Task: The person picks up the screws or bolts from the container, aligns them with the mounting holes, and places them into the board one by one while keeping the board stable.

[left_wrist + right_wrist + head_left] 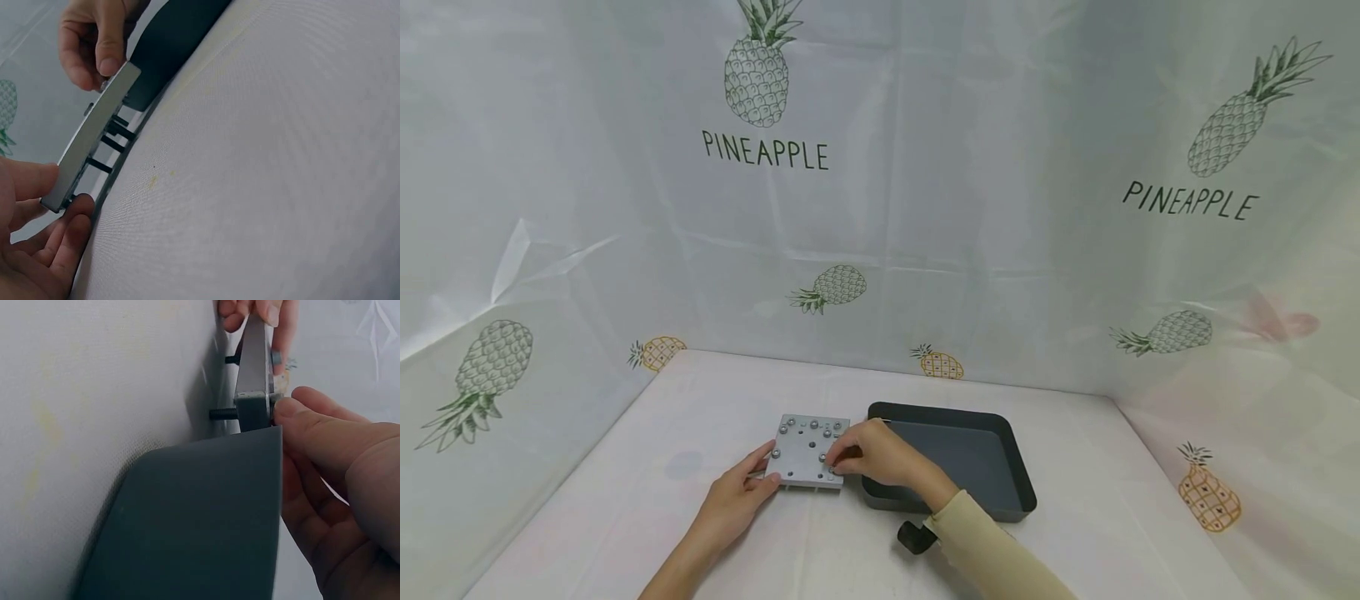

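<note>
A flat silver metal plate [805, 457] with several round bolt heads and holes stands slightly above the table. Dark threaded bolt shanks [112, 144] stick out of its underside. My left hand [739, 498] grips the plate's left edge, thumb above and fingers at the side and underneath. At the near right corner, my right hand [880, 454] pinches a bolt [276, 406] between thumb and fingers; its head is mostly hidden by the fingertips. In the left wrist view the right hand [103, 37] is over the plate's far end.
A dark grey rectangular tray [1026, 492] stands just right of the plate, under my right forearm. A black rounded object [914, 537] lies in front of it, partly hidden by the sleeve. White pineapple-printed sheeting [925, 208] surrounds the white table surface [700, 400].
</note>
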A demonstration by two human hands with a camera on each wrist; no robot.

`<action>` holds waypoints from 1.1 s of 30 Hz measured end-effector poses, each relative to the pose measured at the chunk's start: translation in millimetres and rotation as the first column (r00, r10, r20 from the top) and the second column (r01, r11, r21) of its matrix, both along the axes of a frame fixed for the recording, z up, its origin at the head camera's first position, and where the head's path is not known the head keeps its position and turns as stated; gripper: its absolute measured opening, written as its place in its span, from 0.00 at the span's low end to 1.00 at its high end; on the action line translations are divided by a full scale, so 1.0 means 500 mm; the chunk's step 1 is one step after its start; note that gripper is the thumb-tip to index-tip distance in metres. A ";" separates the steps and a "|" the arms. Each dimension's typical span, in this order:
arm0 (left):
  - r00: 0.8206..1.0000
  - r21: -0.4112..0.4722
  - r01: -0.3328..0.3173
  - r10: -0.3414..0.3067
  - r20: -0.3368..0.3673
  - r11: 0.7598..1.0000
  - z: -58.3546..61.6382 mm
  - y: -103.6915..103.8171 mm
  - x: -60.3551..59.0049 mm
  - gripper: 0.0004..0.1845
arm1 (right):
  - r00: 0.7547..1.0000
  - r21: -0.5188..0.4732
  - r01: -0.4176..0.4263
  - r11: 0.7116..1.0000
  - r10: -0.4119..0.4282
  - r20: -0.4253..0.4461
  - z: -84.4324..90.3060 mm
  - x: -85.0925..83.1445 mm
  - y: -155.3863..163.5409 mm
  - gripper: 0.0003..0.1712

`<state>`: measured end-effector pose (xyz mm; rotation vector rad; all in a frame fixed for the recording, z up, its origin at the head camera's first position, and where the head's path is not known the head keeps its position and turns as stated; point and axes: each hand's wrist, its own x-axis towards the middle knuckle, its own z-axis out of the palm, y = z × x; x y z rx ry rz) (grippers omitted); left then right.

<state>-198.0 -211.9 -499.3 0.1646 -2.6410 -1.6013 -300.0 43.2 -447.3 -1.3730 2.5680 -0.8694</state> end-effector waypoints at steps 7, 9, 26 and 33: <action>1.000 -0.008 0.006 -0.006 -0.007 1.000 0.001 0.003 -0.002 0.35 | 1.000 0.008 0.009 1.000 -0.009 0.006 0.036 -0.009 0.041 0.10; 1.000 -0.012 0.005 -0.006 -0.006 1.000 0.002 0.003 -0.002 0.35 | 1.000 0.007 0.021 1.000 -0.021 -0.003 0.051 -0.021 0.060 0.12; 1.000 -0.004 -0.008 0.008 0.019 1.000 -0.002 0.006 -0.001 0.35 | 0.997 0.191 0.080 0.978 -0.078 -0.018 0.060 -0.108 0.146 0.23; 1.000 -0.005 -0.005 0.005 0.012 1.000 0.000 0.003 -0.001 0.35 | 0.996 0.224 0.084 0.971 -0.085 -0.005 0.035 -0.126 0.135 0.24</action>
